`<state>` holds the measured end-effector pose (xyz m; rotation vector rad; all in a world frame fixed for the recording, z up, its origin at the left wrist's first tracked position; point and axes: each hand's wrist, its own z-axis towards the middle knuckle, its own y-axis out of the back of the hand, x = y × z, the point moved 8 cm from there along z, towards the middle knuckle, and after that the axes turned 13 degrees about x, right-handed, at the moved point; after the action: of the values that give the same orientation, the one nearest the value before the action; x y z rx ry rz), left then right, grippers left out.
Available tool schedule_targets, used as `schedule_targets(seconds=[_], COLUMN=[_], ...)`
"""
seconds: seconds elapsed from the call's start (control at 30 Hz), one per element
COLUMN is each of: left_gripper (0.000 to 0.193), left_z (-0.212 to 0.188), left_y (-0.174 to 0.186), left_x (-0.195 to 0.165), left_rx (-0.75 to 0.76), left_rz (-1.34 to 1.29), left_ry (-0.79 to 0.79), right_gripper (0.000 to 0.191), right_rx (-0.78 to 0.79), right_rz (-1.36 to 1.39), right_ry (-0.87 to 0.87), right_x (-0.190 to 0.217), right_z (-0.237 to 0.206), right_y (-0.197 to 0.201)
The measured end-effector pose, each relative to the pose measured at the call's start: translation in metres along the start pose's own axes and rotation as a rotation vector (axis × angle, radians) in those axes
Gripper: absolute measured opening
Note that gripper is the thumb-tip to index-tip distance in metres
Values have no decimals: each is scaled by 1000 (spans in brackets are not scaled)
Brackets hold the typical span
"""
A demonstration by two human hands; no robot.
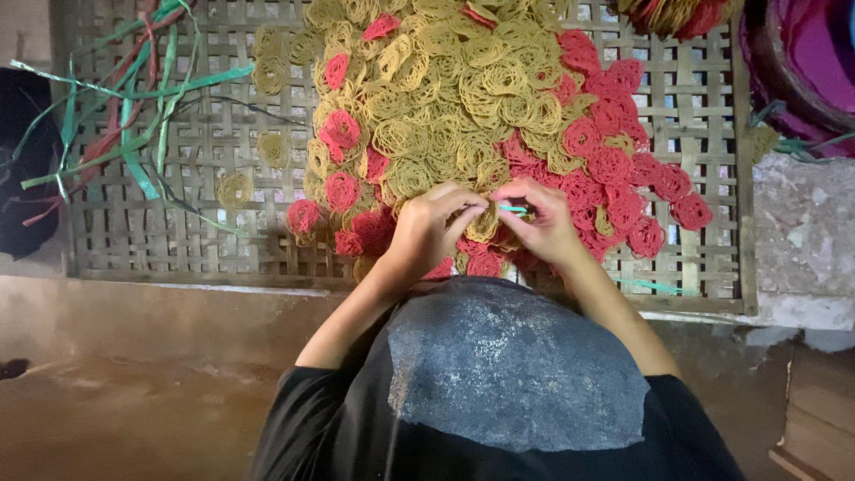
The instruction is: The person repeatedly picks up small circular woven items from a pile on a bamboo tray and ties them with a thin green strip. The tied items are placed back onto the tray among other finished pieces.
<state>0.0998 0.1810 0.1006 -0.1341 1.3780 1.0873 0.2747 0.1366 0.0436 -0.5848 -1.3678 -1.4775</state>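
A big heap of yellow and red coiled noodle-like discs (463,107) lies on a woven bamboo tray (205,223). My left hand (432,227) and my right hand (539,223) meet at the heap's near edge. Both pinch a yellow disc (485,227) between them, and a thin green strip (512,209) runs between the fingertips of the two hands. Red discs (614,169) cluster to the right of my hands and just under them.
Loose green and red plastic strips (134,116) lie on the tray's left side. Two single yellow discs (236,189) sit apart from the heap. A pink and purple round container (802,62) stands at the top right. A concrete ledge (802,232) borders the tray.
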Motion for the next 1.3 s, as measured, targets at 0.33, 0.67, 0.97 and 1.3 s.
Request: schedule_targets(seconds=[0.33, 0.67, 0.97, 1.3], left_gripper=[6, 7, 10, 24], left_z=[-3, -1, -67, -88], left_y=[17, 33, 32, 23], left_x=[-22, 4, 82, 95], left_rx=[-109, -68, -41, -167], left_rz=[225, 72, 260, 397], left_ry=[-20, 5, 402, 348], right_gripper=[16, 9, 11, 32], right_rx=[209, 30, -45, 876], right_rz=[-402, 198, 176, -439], right_ry=[-47, -248, -162, -218], right_x=[21, 8, 17, 6], right_z=[2, 14, 13, -39], right_y=[-4, -26, 6, -55])
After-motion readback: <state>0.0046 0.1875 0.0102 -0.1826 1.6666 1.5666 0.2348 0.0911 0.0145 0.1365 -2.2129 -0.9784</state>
